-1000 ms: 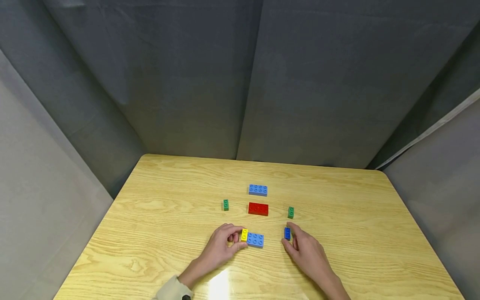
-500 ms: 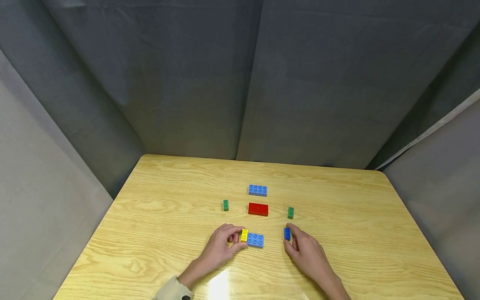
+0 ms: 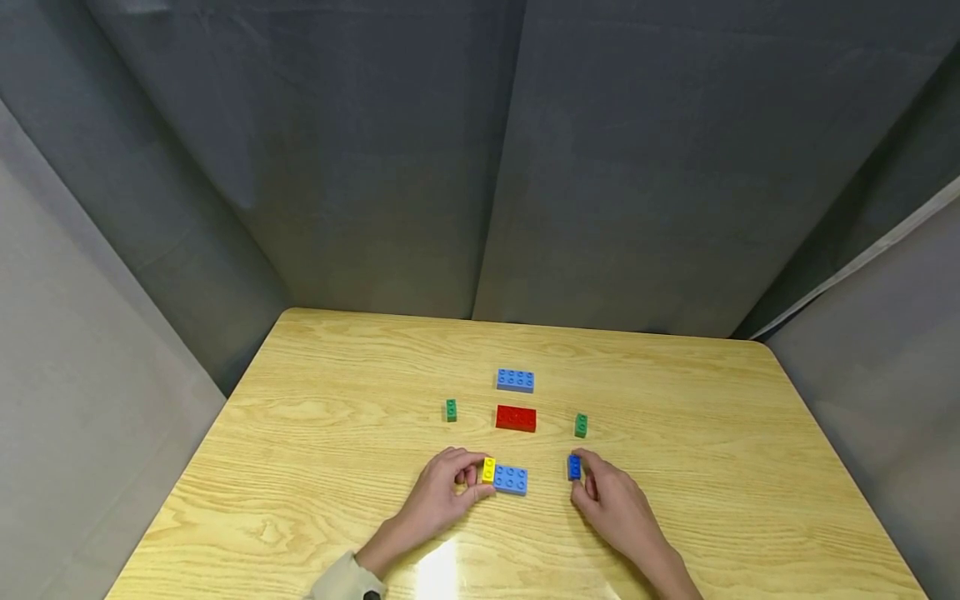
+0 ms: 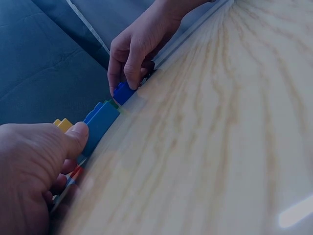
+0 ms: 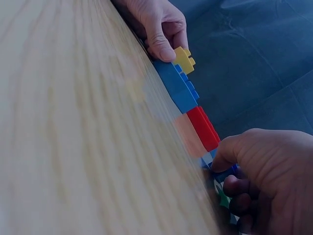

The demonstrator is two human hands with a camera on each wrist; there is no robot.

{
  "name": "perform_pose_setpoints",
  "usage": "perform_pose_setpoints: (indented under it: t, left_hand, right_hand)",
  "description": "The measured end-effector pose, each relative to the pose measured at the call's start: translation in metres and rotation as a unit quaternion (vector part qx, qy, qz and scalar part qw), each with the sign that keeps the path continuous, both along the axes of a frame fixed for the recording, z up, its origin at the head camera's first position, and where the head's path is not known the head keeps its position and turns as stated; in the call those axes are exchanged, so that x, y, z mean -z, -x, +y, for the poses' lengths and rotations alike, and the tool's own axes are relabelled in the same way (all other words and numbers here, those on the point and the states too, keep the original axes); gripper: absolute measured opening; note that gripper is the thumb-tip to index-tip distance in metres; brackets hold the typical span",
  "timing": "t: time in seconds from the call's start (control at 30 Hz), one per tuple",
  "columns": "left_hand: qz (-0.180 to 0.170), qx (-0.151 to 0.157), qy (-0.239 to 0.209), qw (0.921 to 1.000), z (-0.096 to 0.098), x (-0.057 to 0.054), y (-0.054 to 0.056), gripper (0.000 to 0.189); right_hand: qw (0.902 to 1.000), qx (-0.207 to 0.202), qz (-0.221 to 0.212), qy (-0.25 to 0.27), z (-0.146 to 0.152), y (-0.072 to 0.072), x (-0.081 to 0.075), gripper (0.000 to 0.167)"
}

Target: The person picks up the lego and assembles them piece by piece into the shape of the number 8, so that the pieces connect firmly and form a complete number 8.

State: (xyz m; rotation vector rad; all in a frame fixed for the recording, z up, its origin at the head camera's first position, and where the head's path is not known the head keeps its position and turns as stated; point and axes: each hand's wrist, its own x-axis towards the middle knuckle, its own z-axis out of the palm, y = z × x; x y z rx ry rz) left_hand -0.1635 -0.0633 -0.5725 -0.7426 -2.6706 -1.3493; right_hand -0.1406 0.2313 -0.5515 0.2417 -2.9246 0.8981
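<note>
A small yellow brick (image 3: 489,470) sits on the left end of a light blue brick (image 3: 512,480) near the table's front. My left hand (image 3: 446,485) pinches the yellow brick between thumb and finger; the right wrist view shows that yellow brick (image 5: 184,60) standing above the light blue one. To the right, a small dark blue brick (image 3: 573,467) is between the thumb and index finger of my right hand (image 3: 615,500). In the left wrist view the dark blue brick (image 4: 123,93) is low, at the tabletop. My right fingers partly hide it in the right wrist view.
Beyond my hands lie a red brick (image 3: 516,418) and another light blue brick (image 3: 515,381). One small green brick (image 3: 452,410) is on the left, a second green brick (image 3: 581,426) just beyond my right hand. Grey curtains (image 3: 480,167) surround the wooden table (image 3: 337,358).
My right thumb has shifted slightly to the right along the near end of the dark blue brick. The left hand and the bricks look the same as before.
</note>
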Motion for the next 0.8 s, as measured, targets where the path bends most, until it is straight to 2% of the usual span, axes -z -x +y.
perform_pose_setpoints:
  t: [0.8]
  left_hand:
    - [0.003, 0.0, 0.01, 0.9999, 0.0008, 0.001, 0.0, 0.052]
  right_hand:
    - [0.9998, -0.004, -0.018, -0.006, -0.0045, -0.0001, -0.0001, 0.045]
